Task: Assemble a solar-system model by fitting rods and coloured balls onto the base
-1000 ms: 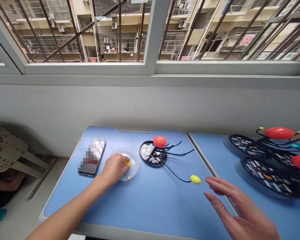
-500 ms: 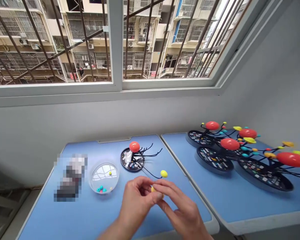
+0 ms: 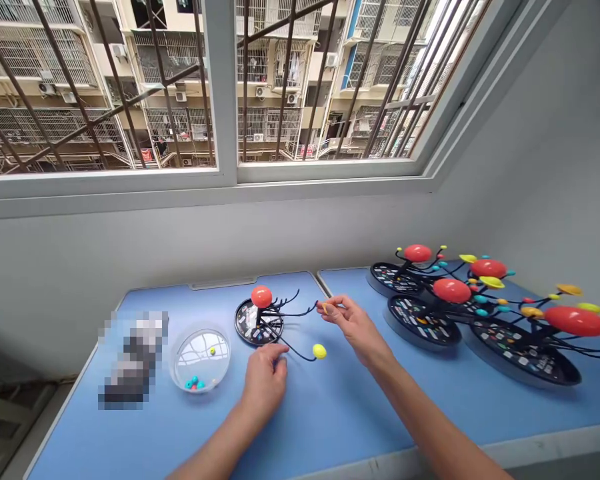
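A small planet model (image 3: pixel 261 297) stands on the blue table, with a red ball over a round black base and thin black arms reaching right. One arm carries a yellow ball (image 3: pixel 319 351) at its end. My right hand (image 3: pixel 353 325) pinches a small orange-yellow ball (image 3: pixel 325 307) between thumb and fingertips, right at the tip of a longer black arm. At the near rim of the base is my left hand (image 3: pixel 266 379), its fingers bent against the model; their exact contact is partly hidden.
A clear round dish (image 3: pixel 200 360) with several small blue, red and yellow-green beads is on the left, beside a blurred-out item (image 3: pixel 136 360). Several finished-looking planet models (image 3: pixel 453 291) crowd the right-hand table (image 3: pixel 380 393). A barred window is behind.
My hands have parted. The right one carried the orange-yellow ball up and right to the arm's tip; the left one let go of the ball and moved left to the base.
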### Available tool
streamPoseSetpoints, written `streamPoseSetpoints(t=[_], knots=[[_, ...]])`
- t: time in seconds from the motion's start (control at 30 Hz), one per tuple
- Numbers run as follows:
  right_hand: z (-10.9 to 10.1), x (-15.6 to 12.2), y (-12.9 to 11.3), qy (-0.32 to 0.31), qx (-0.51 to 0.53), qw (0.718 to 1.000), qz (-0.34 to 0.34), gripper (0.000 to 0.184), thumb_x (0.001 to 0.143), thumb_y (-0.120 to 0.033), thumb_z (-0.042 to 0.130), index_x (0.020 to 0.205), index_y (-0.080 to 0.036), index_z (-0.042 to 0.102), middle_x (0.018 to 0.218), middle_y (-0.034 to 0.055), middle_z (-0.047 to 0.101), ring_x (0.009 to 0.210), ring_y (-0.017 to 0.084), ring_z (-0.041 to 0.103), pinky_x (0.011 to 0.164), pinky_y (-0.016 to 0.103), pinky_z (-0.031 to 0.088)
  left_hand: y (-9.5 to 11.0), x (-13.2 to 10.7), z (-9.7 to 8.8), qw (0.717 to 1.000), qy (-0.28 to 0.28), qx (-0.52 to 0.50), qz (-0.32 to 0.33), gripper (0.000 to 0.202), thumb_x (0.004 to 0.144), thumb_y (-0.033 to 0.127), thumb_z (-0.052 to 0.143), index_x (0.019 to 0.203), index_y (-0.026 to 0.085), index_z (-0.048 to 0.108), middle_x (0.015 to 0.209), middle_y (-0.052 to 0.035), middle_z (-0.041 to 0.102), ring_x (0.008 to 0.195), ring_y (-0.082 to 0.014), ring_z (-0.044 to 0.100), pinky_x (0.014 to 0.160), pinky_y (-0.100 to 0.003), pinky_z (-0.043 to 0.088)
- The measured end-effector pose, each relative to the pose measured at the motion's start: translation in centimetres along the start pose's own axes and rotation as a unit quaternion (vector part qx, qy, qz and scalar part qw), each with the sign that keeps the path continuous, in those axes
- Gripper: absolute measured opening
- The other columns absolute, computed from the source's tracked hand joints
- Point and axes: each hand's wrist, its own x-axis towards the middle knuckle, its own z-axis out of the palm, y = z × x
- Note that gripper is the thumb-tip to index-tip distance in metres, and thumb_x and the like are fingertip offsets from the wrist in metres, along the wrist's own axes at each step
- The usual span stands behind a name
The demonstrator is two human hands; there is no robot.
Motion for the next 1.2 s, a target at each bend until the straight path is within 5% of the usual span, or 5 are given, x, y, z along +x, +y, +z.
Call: streamPoseSetpoints(t=[0.23, 0.43, 0.8, 1.03, 1.2], knots=[[-0.1, -3.0, -1.3, -0.058, 0.036, 0.996, 0.054, 0.035, 0.071, -0.052, 0.060, 0.079, -0.020, 0.049, 0.085, 0.0083, 0.068, 0.082, 0.020, 0.062, 0.084, 0.040, 0.043, -0.4, 0.4, 1.9, 0.997, -0.052, 0.004, 0.050, 0.037, 0.073, 0.006, 0.042, 0.101, 0.015, 0.064, 0.107, -0.0088, 0.064, 0.101, -0.0203, 0.057, 0.092, -0.036, 0.043], [0.5, -4.0, -2.5, -0.108, 0.044, 0.990, 0.076, 0.036, 0.069, -0.054, 0.060, 0.078, -0.020, 0.050, 0.088, 0.0090, 0.069, 0.080, 0.021, 0.062, 0.084, 0.039, 0.043, 0.9, 0.7, 2.1, 1.000, 0.013, -0.011, 0.014, 0.031, 0.073, 0.009, 0.046, 0.097, 0.017, 0.065, 0.085, -0.0062, 0.065, 0.079, -0.0179, 0.057, 0.077, -0.032, 0.047], [0.2, -7.6, -2.1, -0.007, -0.013, 1.000, 0.022, 0.032, 0.071, -0.050, 0.058, 0.081, -0.020, 0.061, 0.087, 0.0071, 0.065, 0.075, 0.018, 0.057, 0.070, 0.030, 0.047, 0.8, 3.3, 3.3, 0.999, -0.013, 0.034, 0.021, 0.020, 0.073, 0.011, 0.055, 0.083, 0.021, 0.069, 0.078, -0.0032, 0.055, 0.080, -0.0166, 0.053, 0.073, -0.028, 0.043], [-0.4, -4.8, 0.9, 0.056, 0.033, 0.998, 0.015, 0.031, 0.065, -0.048, 0.066, 0.080, -0.021, 0.065, 0.070, 0.0010, 0.060, 0.060, 0.013, 0.051, 0.061, 0.028, 0.045, 0.6, 4.6, 3.7, 0.999, -0.007, -0.006, 0.054, 0.023, 0.071, 0.006, 0.053, 0.080, 0.019, 0.069, 0.082, -0.0029, 0.066, 0.081, -0.0162, 0.058, 0.076, -0.028, 0.045], [-0.3, -2.2, 0.4, 0.012, 0.129, 0.990, 0.051, 0.030, 0.057, -0.042, 0.074, 0.080, -0.023, 0.067, 0.075, 0.0018, 0.065, 0.072, 0.015, 0.057, 0.074, 0.032, 0.047, 0.4, 5.6, 4.1, 0.997, -0.012, -0.023, 0.072, 0.026, 0.073, 0.011, 0.053, 0.092, 0.021, 0.068, 0.080, -0.0021, 0.068, 0.075, -0.0156, 0.059, 0.072, -0.027, 0.046]])
